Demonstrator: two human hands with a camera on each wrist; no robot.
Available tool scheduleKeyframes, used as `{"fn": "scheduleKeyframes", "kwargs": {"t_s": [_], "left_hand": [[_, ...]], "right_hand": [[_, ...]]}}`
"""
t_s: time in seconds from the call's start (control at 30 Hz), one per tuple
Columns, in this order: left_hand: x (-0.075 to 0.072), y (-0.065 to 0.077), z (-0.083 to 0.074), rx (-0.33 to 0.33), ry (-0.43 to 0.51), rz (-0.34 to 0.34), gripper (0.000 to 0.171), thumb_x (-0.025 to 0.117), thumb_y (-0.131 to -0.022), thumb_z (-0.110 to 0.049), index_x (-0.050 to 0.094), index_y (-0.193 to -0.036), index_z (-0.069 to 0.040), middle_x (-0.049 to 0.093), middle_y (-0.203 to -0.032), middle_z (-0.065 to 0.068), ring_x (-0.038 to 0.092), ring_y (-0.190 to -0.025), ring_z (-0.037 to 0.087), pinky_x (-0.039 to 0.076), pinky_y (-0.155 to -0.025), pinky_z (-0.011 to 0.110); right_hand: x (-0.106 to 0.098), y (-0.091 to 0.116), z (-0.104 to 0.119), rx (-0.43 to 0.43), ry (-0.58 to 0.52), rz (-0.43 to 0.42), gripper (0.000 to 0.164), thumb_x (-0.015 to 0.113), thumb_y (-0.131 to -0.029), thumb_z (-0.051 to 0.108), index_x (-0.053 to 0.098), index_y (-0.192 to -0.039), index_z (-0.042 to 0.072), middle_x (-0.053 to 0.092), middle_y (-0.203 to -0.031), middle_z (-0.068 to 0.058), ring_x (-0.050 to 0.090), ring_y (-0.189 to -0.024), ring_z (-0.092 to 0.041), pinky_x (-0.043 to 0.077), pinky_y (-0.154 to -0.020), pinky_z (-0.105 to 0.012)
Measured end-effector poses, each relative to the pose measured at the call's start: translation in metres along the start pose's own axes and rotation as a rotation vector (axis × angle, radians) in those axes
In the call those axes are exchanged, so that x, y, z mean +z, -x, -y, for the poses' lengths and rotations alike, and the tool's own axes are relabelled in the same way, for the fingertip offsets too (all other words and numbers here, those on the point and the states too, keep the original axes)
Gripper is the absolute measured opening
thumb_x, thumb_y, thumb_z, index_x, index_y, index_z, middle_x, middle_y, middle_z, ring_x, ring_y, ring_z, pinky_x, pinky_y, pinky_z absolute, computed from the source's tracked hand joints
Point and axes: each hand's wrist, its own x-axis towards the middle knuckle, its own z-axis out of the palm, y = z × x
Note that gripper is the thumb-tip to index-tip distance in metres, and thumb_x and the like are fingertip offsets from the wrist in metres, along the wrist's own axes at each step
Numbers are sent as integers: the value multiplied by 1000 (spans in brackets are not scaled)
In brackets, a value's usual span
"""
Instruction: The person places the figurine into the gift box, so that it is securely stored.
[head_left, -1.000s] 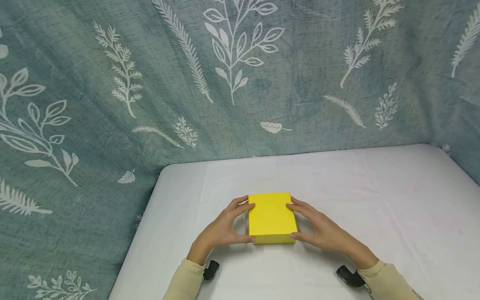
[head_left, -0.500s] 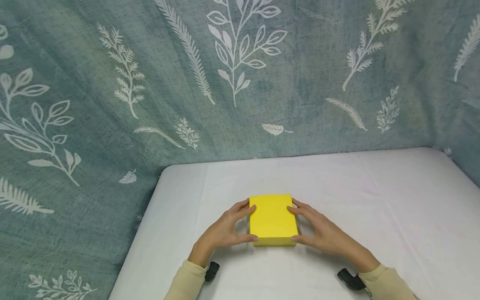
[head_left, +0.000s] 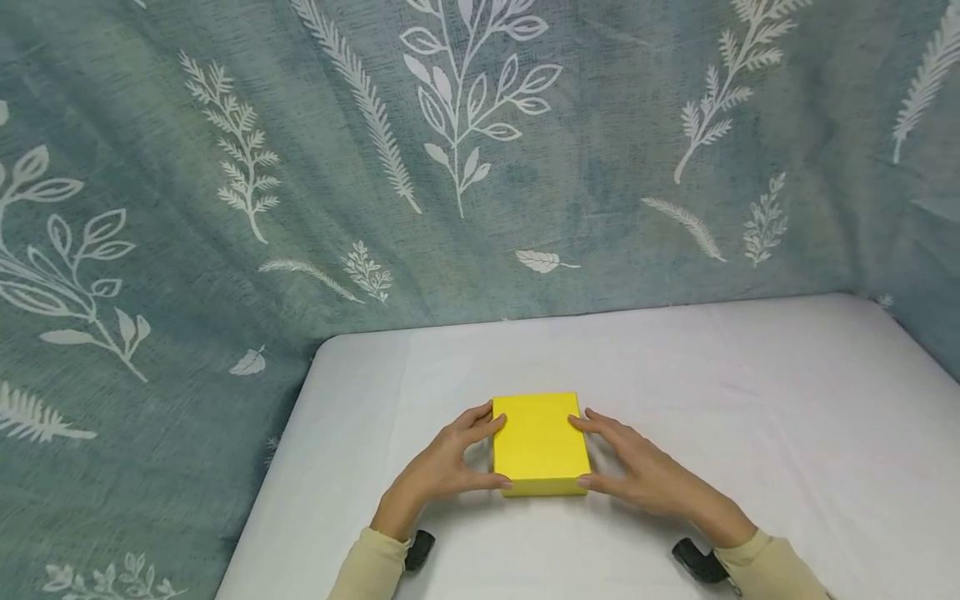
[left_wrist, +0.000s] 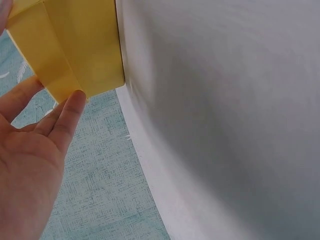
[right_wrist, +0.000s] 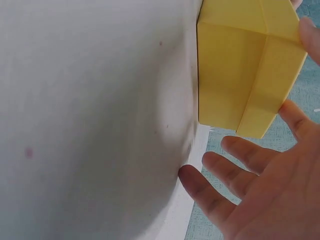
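A square yellow box (head_left: 538, 437) lies flat on the white table between both hands. A seam runs along its side in the wrist views, marking off a band near the top. My left hand (head_left: 444, 462) holds the box's left side, thumb at the near corner, index finger on the top edge and other fingers toward the far corner. On the opposite side, my right hand (head_left: 647, 471) has its thumb on the near corner and index fingertip at the upper edge. Its other fingers (right_wrist: 240, 175) spread away from the box in the right wrist view.
White cloth covers the table (head_left: 750, 400), which has a rounded far left corner. Blue-green fabric (head_left: 600, 150) with white leaf prints hangs behind and at the sides. Black wrist devices (head_left: 700, 561) sit under both sleeved forearms.
The right hand's middle finger has come away from the box's far right corner. Both thumbs and the left hand keep their places on the box. The head view shifts slightly.
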Motion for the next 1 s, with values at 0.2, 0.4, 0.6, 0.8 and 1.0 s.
{"fn": "scheduleKeyframes", "kwargs": {"t_s": [0.2,0.4,0.6,0.8,1.0], "left_hand": [[-3,1,3,26,26,-14,88,82,-76,-44,42,-148,-12,27,-160,9,37,-143,23,40,-111,42],[-4,1,5,20,57,-1,87,82,-77,-43,42,-148,-12,26,-160,9,35,-144,22,39,-112,41],[-3,4,4,16,47,-7,87,81,-77,-44,41,-149,-13,26,-160,8,36,-144,22,40,-111,41],[-4,6,2,4,39,-2,88,80,-77,-46,41,-149,-14,26,-160,7,35,-144,21,39,-112,41],[-7,6,3,-20,38,-25,88,75,-79,-53,36,-152,-22,30,-158,1,42,-139,24,42,-109,45]], "right_hand": [[-1,-6,4,29,13,13,75,64,-87,59,36,-151,31,32,-158,-13,34,-141,-43,31,-104,-70],[0,-7,5,45,1,29,76,65,-87,58,37,-151,29,32,-158,-14,34,-140,-44,30,-103,-71],[-1,-6,6,30,-10,35,75,65,-87,57,37,-151,29,33,-158,-14,35,-140,-43,30,-103,-72],[0,-4,8,16,-20,45,74,64,-89,55,36,-151,26,36,-156,-11,37,-140,-41,32,-103,-70],[-8,0,5,-22,-6,74,68,57,-95,50,30,-154,29,32,-158,-10,34,-142,-38,34,-107,-65]]}}
